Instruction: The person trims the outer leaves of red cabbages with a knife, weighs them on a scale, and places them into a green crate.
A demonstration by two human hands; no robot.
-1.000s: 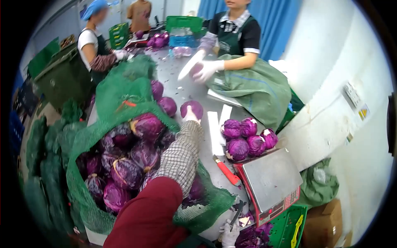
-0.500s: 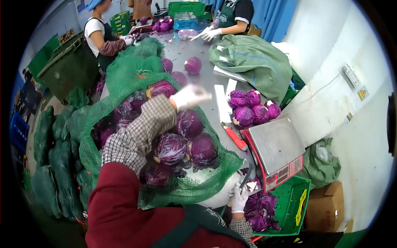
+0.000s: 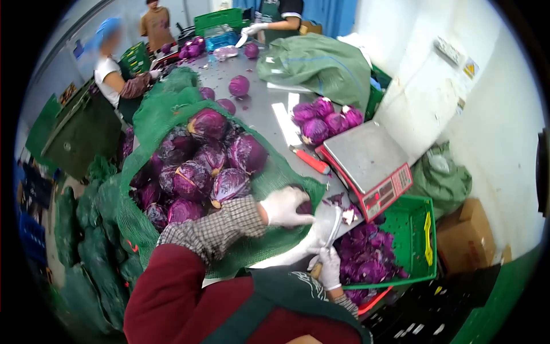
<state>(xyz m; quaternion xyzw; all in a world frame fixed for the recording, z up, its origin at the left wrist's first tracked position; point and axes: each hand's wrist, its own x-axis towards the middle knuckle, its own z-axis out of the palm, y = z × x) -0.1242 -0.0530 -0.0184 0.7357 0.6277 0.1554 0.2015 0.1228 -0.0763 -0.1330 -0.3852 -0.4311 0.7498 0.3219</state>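
My left hand, in a white glove, is closed round a red cabbage at the near end of the green mesh sack. Most of that cabbage is hidden behind the glove. Just to its right, my gloved right hand grips a knife by its handle, the broad blade pointing up and away from me. Several red cabbages lie heaped in the open sack, left of my hands. Purple leaf trimmings fill part of a green crate beside my right hand.
A scale stands right of the sack, with a red-handled tool beside it. Behind are trimmed cabbages and a green cloth sack. Two co-workers stand farther along the metal table. Full mesh sacks are at left.
My left hand has moved from above the cabbage heap toward me and closed on a cabbage. The knife in my right hand has lifted and its blade now shows broadside. The view has shifted.
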